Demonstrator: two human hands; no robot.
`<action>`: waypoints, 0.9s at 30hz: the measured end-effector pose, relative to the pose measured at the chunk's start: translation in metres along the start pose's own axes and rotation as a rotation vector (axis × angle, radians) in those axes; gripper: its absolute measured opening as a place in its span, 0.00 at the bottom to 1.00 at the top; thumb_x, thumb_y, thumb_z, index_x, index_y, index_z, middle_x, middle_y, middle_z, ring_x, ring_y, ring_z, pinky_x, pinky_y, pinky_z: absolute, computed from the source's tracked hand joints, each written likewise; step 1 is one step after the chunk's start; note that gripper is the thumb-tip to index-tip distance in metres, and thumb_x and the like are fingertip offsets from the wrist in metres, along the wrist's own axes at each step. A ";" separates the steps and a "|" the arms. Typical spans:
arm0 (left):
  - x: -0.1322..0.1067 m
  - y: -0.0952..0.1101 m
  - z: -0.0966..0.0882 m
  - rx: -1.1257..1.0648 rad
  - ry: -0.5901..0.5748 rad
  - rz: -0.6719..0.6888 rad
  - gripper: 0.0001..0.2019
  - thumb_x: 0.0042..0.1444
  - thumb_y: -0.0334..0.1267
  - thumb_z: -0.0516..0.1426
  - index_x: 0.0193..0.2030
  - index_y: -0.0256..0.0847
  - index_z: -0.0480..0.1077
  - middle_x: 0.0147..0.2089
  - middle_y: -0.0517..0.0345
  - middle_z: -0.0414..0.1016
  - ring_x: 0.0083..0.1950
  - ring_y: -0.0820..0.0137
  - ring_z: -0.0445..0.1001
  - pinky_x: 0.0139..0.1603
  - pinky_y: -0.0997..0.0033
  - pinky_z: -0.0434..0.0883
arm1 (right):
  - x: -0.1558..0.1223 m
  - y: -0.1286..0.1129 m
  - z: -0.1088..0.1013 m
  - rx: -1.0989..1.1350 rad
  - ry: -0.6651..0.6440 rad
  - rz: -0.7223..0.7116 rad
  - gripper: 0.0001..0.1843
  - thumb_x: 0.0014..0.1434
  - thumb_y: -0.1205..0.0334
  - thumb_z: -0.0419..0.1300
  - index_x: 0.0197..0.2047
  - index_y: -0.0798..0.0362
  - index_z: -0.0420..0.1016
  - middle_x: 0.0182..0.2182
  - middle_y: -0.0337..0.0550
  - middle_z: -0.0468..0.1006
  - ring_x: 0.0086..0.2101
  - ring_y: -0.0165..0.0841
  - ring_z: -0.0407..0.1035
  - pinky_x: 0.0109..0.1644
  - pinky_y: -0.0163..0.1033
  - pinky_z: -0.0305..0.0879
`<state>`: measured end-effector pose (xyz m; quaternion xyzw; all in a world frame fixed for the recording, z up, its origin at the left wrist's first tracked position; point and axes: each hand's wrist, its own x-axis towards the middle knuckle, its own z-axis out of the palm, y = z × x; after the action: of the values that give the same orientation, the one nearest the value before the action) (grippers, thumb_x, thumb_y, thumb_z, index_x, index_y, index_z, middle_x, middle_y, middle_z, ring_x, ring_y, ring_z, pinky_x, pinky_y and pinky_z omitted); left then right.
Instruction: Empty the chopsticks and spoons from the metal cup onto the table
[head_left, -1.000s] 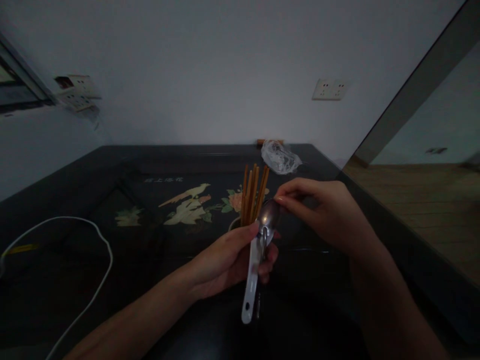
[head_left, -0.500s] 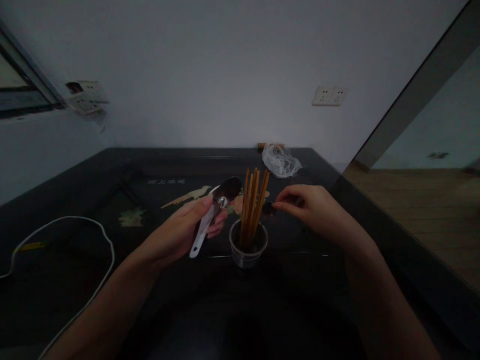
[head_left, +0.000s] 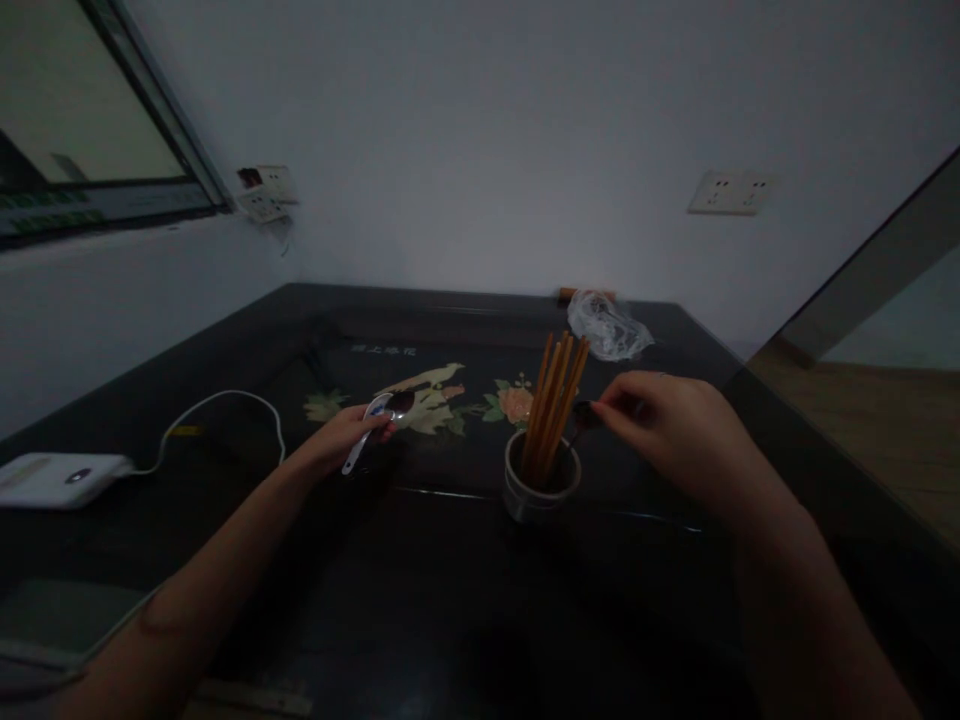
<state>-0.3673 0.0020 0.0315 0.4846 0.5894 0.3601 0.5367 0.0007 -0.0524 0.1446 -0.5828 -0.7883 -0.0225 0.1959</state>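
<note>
My left hand (head_left: pixel 343 437) is closed around a white spoon (head_left: pixel 355 456) and a shiny metal spoon (head_left: pixel 402 404), held together above the dark table, left of the cup. Slim wooden chopsticks (head_left: pixel 553 410) lean upright in a small metal-looking cup (head_left: pixel 535 503). On the cup's right side, my right hand (head_left: pixel 667 415) pinches the dark round end of a small spoon (head_left: pixel 583 411) between thumb and forefinger. The lower part of that spoon goes down into the cup, where I cannot see its tip.
A crumpled clear plastic bag (head_left: pixel 609 325) lies near the wall at the back of the dark table (head_left: pixel 450 600). To the left a white device (head_left: pixel 64 480) trails a white cable (head_left: pixel 217 395). Sockets (head_left: pixel 731 192) are on the wall.
My left hand has moved left, away from the cup, carrying the two spoons. My right hand still pinches the small spoon at the cup. The view has turned left, bringing the white device in.
</note>
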 end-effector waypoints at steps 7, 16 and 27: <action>0.017 -0.016 -0.006 0.280 0.073 0.105 0.17 0.47 0.47 0.61 0.35 0.33 0.75 0.30 0.55 0.76 0.32 0.64 0.70 0.32 0.71 0.63 | -0.012 -0.012 -0.029 -0.114 0.312 -0.113 0.10 0.60 0.58 0.56 0.29 0.49 0.72 0.23 0.42 0.76 0.23 0.35 0.68 0.25 0.38 0.53; 0.044 -0.036 -0.015 0.655 0.209 0.218 0.16 0.45 0.46 0.57 0.35 0.36 0.76 0.32 0.53 0.78 0.38 0.57 0.74 0.39 0.66 0.67 | -0.007 -0.102 -0.038 -0.196 0.453 -0.301 0.09 0.60 0.64 0.56 0.29 0.53 0.73 0.25 0.43 0.77 0.26 0.35 0.70 0.26 0.36 0.55; 0.041 -0.047 -0.022 0.825 0.291 0.400 0.19 0.52 0.40 0.56 0.50 0.35 0.72 0.47 0.46 0.76 0.45 0.59 0.74 0.48 0.64 0.68 | 0.068 -0.175 0.114 0.128 -0.194 -0.021 0.14 0.66 0.63 0.50 0.43 0.56 0.76 0.40 0.54 0.80 0.41 0.42 0.76 0.41 0.43 0.69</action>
<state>-0.3962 0.0310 -0.0214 0.7054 0.6475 0.2564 0.1319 -0.2111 -0.0161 0.0958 -0.5602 -0.8096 0.0824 0.1550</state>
